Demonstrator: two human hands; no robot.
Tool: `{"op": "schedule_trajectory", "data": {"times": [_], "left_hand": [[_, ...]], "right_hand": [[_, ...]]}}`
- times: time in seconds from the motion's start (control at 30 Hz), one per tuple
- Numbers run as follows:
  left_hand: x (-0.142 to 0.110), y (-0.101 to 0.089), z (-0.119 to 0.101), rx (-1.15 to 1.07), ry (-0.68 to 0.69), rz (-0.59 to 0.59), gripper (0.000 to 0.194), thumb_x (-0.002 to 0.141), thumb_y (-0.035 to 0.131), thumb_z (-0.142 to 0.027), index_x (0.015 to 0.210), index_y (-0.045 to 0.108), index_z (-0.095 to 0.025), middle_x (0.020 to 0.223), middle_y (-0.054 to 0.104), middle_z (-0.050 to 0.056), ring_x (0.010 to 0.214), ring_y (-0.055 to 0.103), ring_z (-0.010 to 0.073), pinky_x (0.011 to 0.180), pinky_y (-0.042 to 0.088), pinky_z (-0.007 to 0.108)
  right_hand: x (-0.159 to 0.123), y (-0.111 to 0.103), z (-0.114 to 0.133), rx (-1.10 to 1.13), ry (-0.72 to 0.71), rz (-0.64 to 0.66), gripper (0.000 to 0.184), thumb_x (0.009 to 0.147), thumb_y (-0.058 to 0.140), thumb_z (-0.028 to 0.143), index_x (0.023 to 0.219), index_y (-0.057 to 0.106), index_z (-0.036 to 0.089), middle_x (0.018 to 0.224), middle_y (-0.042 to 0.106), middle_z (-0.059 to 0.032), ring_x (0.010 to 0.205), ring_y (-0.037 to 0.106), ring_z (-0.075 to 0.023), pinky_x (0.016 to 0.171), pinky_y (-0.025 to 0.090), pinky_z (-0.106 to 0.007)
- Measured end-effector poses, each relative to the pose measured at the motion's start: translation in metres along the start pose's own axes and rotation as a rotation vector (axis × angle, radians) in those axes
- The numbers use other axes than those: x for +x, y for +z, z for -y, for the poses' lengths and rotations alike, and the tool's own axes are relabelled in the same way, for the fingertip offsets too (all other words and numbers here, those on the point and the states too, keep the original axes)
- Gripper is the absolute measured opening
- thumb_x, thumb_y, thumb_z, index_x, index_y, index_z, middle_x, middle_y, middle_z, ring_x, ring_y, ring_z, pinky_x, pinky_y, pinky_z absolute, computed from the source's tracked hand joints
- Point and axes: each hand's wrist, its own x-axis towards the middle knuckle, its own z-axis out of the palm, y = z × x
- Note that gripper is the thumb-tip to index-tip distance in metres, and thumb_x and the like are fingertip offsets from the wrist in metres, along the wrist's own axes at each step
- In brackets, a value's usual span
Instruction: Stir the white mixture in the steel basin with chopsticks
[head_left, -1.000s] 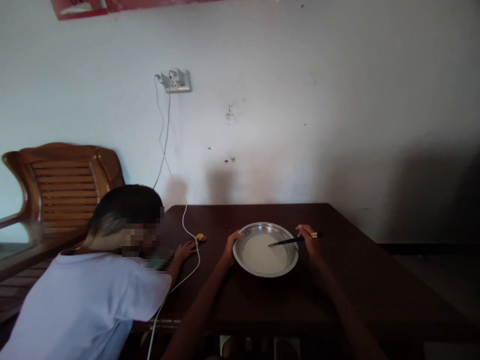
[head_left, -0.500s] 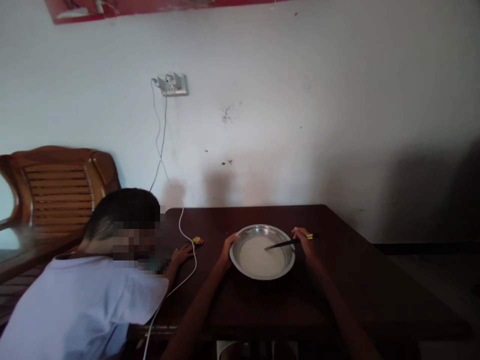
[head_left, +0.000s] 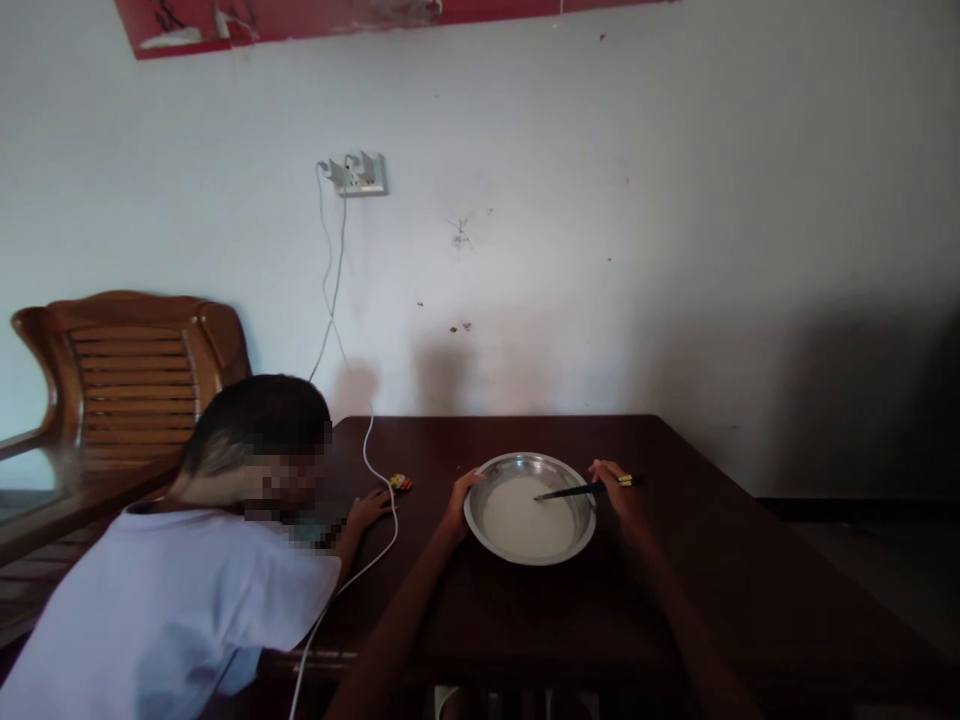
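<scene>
A round metal basin (head_left: 484,540) rests on the dark wooden table, holding a whitish liquid or batter (head_left: 529,520). My left hand (head_left: 460,500) grips the basin's left rim, with the thumb over the edge. At the right rim, my right hand (head_left: 613,484) is closed around dark chopsticks (head_left: 574,491) with yellow bands near their upper ends. Their tips reach into the white contents, near the middle. Whether there are exactly two sticks is hard to make out.
The table (head_left: 720,600) stands against a wall. On the left a person in a white shirt (head_left: 187,590) leans on it, one hand near a small colourful object (head_left: 400,482). A white cable (head_left: 379,555) runs across from a wall socket (head_left: 361,175). Behind is a wooden chair (head_left: 139,370).
The view has shifted slightly, so the scene sits a little further right. Both hands keep their holds, and the chopsticks remain in the white contents at nearly the same angle.
</scene>
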Motion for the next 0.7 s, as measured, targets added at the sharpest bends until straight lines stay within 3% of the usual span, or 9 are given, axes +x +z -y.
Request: {"op": "schedule_trajectory", "data": {"times": [0.07,0.13,0.23,0.3,0.4,0.57,0.7], "left_hand": [[0.000,0.000,0.000,-0.001,0.009,-0.001,0.035,0.059,0.072,-0.034,0.087,0.076,-0.014,0.084,0.075,0.008,0.093,0.066,0.0313,0.079,0.046,0.035],[0.000,0.001,-0.001,0.006,0.007,-0.003,0.035,0.060,0.072,-0.034,0.088,0.076,-0.014,0.084,0.075,0.008,0.093,0.066,0.0315,0.080,0.046,0.035],[-0.002,0.002,-0.002,0.017,-0.009,-0.014,0.034,0.061,0.070,-0.033,0.089,0.077,-0.015,0.085,0.075,0.008,0.092,0.066,0.0316,0.079,0.046,0.035],[-0.002,0.002,-0.002,0.007,-0.015,-0.011,0.035,0.060,0.071,-0.033,0.090,0.076,-0.015,0.086,0.075,0.009,0.091,0.066,0.0313,0.078,0.047,0.035],[-0.001,0.001,-0.001,-0.002,-0.024,0.002,0.036,0.059,0.072,-0.032,0.090,0.076,-0.014,0.088,0.075,0.009,0.090,0.067,0.0307,0.077,0.047,0.034],[0.000,0.002,0.000,0.006,-0.004,0.005,0.034,0.060,0.071,-0.034,0.087,0.076,-0.015,0.084,0.075,0.008,0.090,0.067,0.0311,0.075,0.046,0.034],[-0.002,0.003,-0.002,0.015,-0.016,-0.022,0.036,0.059,0.071,-0.033,0.089,0.075,-0.014,0.082,0.075,0.008,0.087,0.067,0.0305,0.074,0.046,0.034]], "right_hand": [[0.001,-0.005,0.002,0.046,0.035,-0.023,0.051,0.072,0.054,0.072,0.053,0.057,0.025,0.059,0.057,-0.0032,0.066,0.056,-0.0237,0.071,0.045,-0.038],[-0.001,-0.005,0.004,0.076,0.033,0.042,0.051,0.073,0.056,0.071,0.052,0.057,0.025,0.059,0.058,-0.0032,0.066,0.056,-0.0234,0.069,0.046,-0.037],[-0.006,0.006,0.007,0.036,-0.058,0.203,0.050,0.075,0.057,0.069,0.050,0.057,0.026,0.073,0.069,-0.0055,0.077,0.061,-0.0258,0.077,0.048,-0.039],[-0.009,0.013,0.006,-0.031,-0.114,0.241,0.048,0.074,0.057,0.069,0.051,0.061,0.027,0.079,0.072,-0.0067,0.084,0.063,-0.0286,0.085,0.047,-0.043],[-0.007,0.015,0.003,-0.063,-0.106,0.152,0.045,0.072,0.057,0.070,0.056,0.063,0.028,0.078,0.071,-0.0083,0.085,0.064,-0.0305,0.088,0.046,-0.046],[0.000,0.000,0.001,0.001,-0.021,-0.030,0.051,0.073,0.053,0.073,0.055,0.057,0.026,0.064,0.060,-0.0044,0.068,0.057,-0.0243,0.072,0.046,-0.040],[-0.004,-0.001,0.005,0.065,-0.022,0.065,0.049,0.075,0.056,0.070,0.059,0.062,0.024,0.066,0.061,-0.0036,0.071,0.057,-0.0230,0.072,0.046,-0.037]]}}
